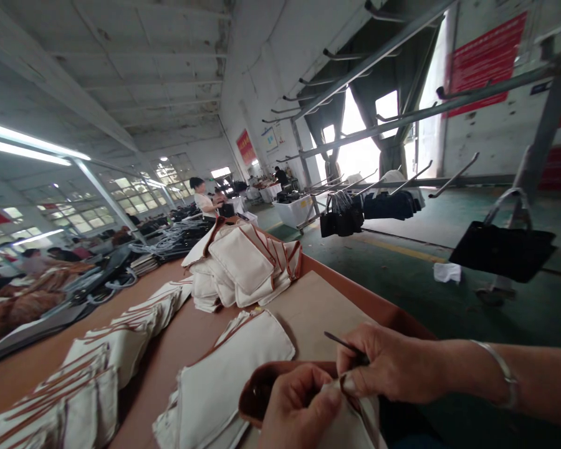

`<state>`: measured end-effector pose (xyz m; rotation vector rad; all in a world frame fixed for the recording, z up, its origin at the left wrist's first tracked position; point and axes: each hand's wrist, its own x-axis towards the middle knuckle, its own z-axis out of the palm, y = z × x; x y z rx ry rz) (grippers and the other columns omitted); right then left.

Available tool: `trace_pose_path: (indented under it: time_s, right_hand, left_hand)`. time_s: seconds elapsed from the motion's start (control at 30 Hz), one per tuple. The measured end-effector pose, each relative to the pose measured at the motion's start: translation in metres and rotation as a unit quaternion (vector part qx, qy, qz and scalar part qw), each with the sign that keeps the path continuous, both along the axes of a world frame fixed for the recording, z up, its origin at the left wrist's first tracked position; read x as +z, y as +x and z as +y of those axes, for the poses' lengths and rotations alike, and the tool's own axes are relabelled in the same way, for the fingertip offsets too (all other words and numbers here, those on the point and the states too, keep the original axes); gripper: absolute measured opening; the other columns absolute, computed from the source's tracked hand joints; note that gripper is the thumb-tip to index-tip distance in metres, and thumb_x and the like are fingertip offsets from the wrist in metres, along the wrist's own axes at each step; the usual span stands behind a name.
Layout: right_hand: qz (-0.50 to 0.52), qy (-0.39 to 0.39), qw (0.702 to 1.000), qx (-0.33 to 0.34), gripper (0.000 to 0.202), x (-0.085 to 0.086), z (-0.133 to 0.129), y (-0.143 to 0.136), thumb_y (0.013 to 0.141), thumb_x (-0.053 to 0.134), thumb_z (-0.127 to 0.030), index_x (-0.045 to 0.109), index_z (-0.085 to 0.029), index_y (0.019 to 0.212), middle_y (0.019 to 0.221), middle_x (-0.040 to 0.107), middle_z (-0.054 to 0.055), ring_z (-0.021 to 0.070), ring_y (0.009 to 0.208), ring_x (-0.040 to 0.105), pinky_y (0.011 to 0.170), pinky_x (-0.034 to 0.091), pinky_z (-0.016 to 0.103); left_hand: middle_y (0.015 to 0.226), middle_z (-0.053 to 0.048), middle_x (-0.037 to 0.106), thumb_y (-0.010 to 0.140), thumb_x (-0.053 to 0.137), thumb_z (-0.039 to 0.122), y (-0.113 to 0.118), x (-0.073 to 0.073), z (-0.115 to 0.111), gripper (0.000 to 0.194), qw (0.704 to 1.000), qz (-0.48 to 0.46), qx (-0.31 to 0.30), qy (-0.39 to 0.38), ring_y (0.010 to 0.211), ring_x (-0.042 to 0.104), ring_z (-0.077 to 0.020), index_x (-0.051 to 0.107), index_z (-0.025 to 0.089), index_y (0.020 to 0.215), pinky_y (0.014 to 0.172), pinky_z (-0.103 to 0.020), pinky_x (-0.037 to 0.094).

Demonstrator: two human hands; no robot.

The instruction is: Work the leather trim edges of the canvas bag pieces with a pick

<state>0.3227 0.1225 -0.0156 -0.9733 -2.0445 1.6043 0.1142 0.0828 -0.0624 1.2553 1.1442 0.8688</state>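
A cream fabric piece with brown edging (348, 421) is held at the lower middle, near the table's edge. My left hand (299, 405) pinches its edge between thumb and fingers. On the right, my right hand (383, 365) is closed round a thin dark tool (340, 340) and presses against the same edging, close to my left fingertips. A brown curled part (257, 390) shows beside my left hand. Just left of the hands, a stack of cream pieces (229, 380) lies on the brown table (163, 362).
Overlapping cream pieces (88, 374) run along the table's left side. A cream pile (243, 259) stands farther back. Black bags (502, 249) hang from a metal rack (374, 140) at right. A person (204, 198) stands in the background.
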Motion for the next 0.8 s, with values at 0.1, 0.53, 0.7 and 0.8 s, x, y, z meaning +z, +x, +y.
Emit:
trace_pose_path:
  time_s: [0.1,0.53,0.7,0.8]
  right_hand:
    - [0.019,0.035,0.999,-0.015,0.006,-0.002,-0.002,-0.002,0.073,0.064,-0.016,0.065,-0.013,0.078,0.065,0.058,-0.004,0.0079,0.058,0.046,0.054,0.036,0.018]
    - [0.067,0.243,0.968,0.015,0.014,-0.015,-0.01,0.004,0.084,0.057,-0.015,0.071,-0.014,0.082,0.078,0.068,0.003,0.0141,0.074,0.063,0.069,0.044,0.022]
    - [-0.02,0.525,0.84,0.138,0.02,-0.023,-0.004,0.017,0.091,0.049,-0.016,0.067,-0.017,0.099,0.089,0.067,0.006,0.0135,0.071,0.058,0.059,0.034,0.026]
    - [-0.08,0.59,0.788,0.159,0.021,-0.023,-0.001,0.022,0.097,0.047,-0.021,0.066,-0.02,0.103,0.086,0.067,0.004,0.0136,0.068,0.056,0.059,0.031,0.029]
  left_hand:
    - [0.058,0.0,0.053,0.064,0.073,0.069,-0.003,-0.001,0.001,0.06,0.994,0.105,0.001,0.027,0.056,0.035,-0.0092,0.071,0.009,0.071,0.053,-0.024,0.018]
    - [0.052,0.004,0.043,0.072,0.06,0.025,0.019,0.019,-0.008,0.016,0.984,0.174,0.017,0.029,0.05,0.03,-0.008,0.058,0.015,0.058,0.046,-0.021,0.017]
    - [0.052,0.004,0.043,0.064,0.074,0.04,0.01,0.008,-0.01,0.034,1.0,0.022,0.004,-0.008,0.05,0.027,-0.0071,0.05,0.017,0.057,0.048,-0.023,0.016]
    - [0.052,0.004,0.041,0.062,0.079,0.052,0.006,0.008,-0.011,0.044,0.997,-0.059,-0.01,-0.053,0.049,0.027,-0.0068,0.054,0.016,0.059,0.048,-0.024,0.015]
